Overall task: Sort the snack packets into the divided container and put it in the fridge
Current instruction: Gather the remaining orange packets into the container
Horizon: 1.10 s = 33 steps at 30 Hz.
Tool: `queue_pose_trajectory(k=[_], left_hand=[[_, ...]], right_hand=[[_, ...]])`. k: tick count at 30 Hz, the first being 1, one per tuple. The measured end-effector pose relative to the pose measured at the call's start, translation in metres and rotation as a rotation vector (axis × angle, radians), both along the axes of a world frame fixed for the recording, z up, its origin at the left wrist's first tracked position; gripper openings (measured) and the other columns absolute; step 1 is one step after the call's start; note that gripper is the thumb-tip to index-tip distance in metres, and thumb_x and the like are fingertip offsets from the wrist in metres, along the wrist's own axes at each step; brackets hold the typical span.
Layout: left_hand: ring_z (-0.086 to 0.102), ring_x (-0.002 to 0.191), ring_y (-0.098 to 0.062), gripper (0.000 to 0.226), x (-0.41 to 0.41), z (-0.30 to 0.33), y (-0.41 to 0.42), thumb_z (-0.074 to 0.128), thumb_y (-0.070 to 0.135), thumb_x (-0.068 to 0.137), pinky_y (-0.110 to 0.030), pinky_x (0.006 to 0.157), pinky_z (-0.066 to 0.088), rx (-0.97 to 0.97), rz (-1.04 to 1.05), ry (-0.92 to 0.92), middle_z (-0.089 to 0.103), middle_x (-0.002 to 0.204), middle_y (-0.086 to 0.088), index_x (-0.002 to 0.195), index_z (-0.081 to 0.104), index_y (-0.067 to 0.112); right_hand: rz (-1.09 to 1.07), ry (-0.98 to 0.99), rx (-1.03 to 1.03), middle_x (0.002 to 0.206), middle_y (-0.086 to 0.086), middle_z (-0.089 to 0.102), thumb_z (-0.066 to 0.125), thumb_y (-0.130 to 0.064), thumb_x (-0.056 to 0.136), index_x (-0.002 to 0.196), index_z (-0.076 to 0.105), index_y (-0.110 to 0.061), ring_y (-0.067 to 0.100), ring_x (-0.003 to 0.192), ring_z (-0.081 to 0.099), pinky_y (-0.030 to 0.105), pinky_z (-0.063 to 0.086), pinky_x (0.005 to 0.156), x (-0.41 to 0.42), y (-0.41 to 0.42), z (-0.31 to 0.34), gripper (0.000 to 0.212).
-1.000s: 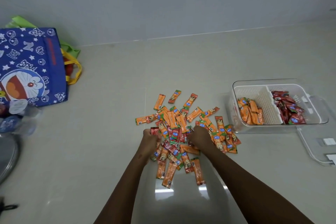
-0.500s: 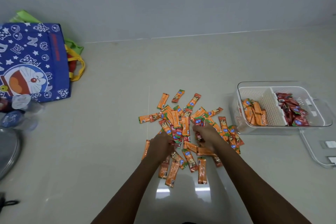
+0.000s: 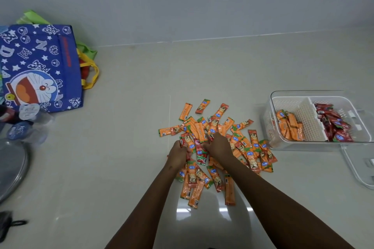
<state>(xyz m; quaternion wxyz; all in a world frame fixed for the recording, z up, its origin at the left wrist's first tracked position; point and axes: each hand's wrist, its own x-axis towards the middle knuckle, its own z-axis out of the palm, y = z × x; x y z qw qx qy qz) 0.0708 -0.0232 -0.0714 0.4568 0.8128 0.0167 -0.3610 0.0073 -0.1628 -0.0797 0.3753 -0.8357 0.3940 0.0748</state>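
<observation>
My left hand (image 3: 178,154) and right hand (image 3: 219,145) both clutch red packets (image 3: 201,154); the divided container (image 3: 272,127) lies off to my right (red compartment farther), nearer my right hand.

Both hands have shifted within the pile of packets (image 3: 214,147). The left hand (image 3: 178,154) has moved toward 12 o'clock and now grips red packets (image 3: 185,143) at its fingertips. The right hand (image 3: 219,145) has closed toward 9 o'clock, its fingers curled on a red packet (image 3: 201,153) between the hands.
</observation>
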Motion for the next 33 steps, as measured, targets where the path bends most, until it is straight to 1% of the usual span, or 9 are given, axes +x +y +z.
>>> queue_pose_trajectory(k=[3, 5, 10, 13, 17, 21, 24, 28, 33], left_hand=[[0.068, 0.092, -0.027, 0.021, -0.003, -0.004, -0.002, 0.041, 0.014, 0.097, -0.039, 0.079, 0.057, -0.025, 0.049, 0.033, 0.069, 0.100, -0.011, 0.113, 0.053, 0.008], [0.068, 0.091, -0.025, 0.019, -0.006, -0.007, -0.001, 0.043, 0.017, 0.096, -0.041, 0.082, 0.058, -0.011, 0.043, 0.022, 0.068, 0.099, -0.009, 0.111, 0.052, 0.010], [0.061, 0.080, -0.014, 0.019, -0.008, -0.008, -0.008, 0.048, 0.029, 0.097, -0.025, 0.060, 0.047, 0.132, -0.072, -0.269, 0.066, 0.097, -0.006, 0.104, 0.056, 0.012], [0.063, 0.084, -0.018, 0.024, -0.008, -0.009, -0.019, 0.062, 0.031, 0.089, -0.024, 0.062, 0.043, 0.206, -0.135, -0.342, 0.068, 0.096, -0.004, 0.100, 0.060, 0.011], [0.064, 0.080, -0.021, 0.026, -0.011, -0.012, -0.029, 0.068, 0.036, 0.083, -0.025, 0.066, 0.044, 0.285, -0.238, -0.370, 0.071, 0.091, -0.005, 0.092, 0.068, 0.011], [0.065, 0.093, -0.023, 0.030, -0.009, -0.015, -0.028, 0.058, 0.031, 0.092, -0.028, 0.077, 0.049, 0.205, -0.221, -0.288, 0.070, 0.110, -0.007, 0.114, 0.066, 0.013], [0.062, 0.096, -0.019, 0.028, -0.009, -0.014, -0.020, 0.047, 0.028, 0.099, -0.032, 0.078, 0.053, 0.119, -0.173, -0.247, 0.064, 0.117, -0.006, 0.123, 0.053, 0.015], [0.059, 0.086, -0.013, 0.025, -0.009, -0.009, -0.008, 0.042, 0.029, 0.101, -0.025, 0.063, 0.049, 0.083, -0.115, -0.185, 0.061, 0.110, -0.006, 0.120, 0.045, 0.013], [0.060, 0.075, -0.006, 0.028, -0.007, -0.002, -0.007, 0.055, 0.032, 0.095, -0.022, 0.055, 0.047, 0.023, -0.013, -0.164, 0.060, 0.100, -0.003, 0.113, 0.045, 0.013]], right_hand=[[0.022, 0.061, 0.006, 0.059, 0.000, 0.044, 0.075, -0.025, 0.077, 0.064, 0.043, -0.012, 0.014, 0.053, 0.044, 0.026, 0.029, 0.047, 0.007, -0.002, -0.004, 0.037], [0.013, 0.104, 0.051, 0.055, 0.002, 0.038, 0.069, -0.018, 0.077, 0.055, 0.040, -0.011, 0.014, 0.049, 0.038, 0.025, 0.026, 0.046, 0.011, -0.008, -0.004, 0.037], [-0.195, 0.026, 0.423, 0.081, 0.018, 0.063, 0.062, -0.021, 0.085, 0.087, 0.062, -0.001, 0.024, 0.067, 0.056, 0.028, 0.041, 0.058, 0.005, -0.023, 0.003, 0.020], [-0.351, -0.074, 0.698, 0.079, 0.014, 0.060, 0.054, -0.012, 0.090, 0.089, 0.057, -0.006, 0.022, 0.064, 0.056, 0.028, 0.043, 0.056, -0.011, -0.024, 0.021, 0.007], [-0.381, -0.123, 0.765, 0.074, 0.009, 0.051, 0.055, -0.006, 0.091, 0.099, 0.051, -0.009, 0.018, 0.058, 0.044, 0.029, 0.037, 0.052, -0.037, -0.028, 0.029, 0.010], [-0.347, -0.113, 0.631, 0.083, 0.007, 0.065, 0.067, -0.021, 0.088, 0.097, 0.056, -0.010, 0.020, 0.074, 0.060, 0.031, 0.049, 0.065, -0.045, -0.027, 0.020, 0.018], [-0.255, -0.023, 0.387, 0.098, 0.006, 0.070, 0.072, -0.030, 0.082, 0.116, 0.058, -0.008, 0.020, 0.082, 0.067, 0.031, 0.055, 0.069, -0.038, -0.020, 0.002, 0.042], [-0.130, 0.013, 0.046, 0.099, 0.014, 0.066, 0.074, -0.023, 0.081, 0.104, 0.056, -0.002, 0.027, 0.088, 0.064, 0.027, 0.044, 0.066, -0.028, -0.002, -0.006, 0.036], [-0.048, 0.064, -0.002, 0.083, 0.012, 0.063, 0.068, -0.017, 0.083, 0.080, 0.056, -0.008, 0.030, 0.088, 0.063, 0.027, 0.039, 0.065, -0.020, -0.003, -0.008, 0.014]])
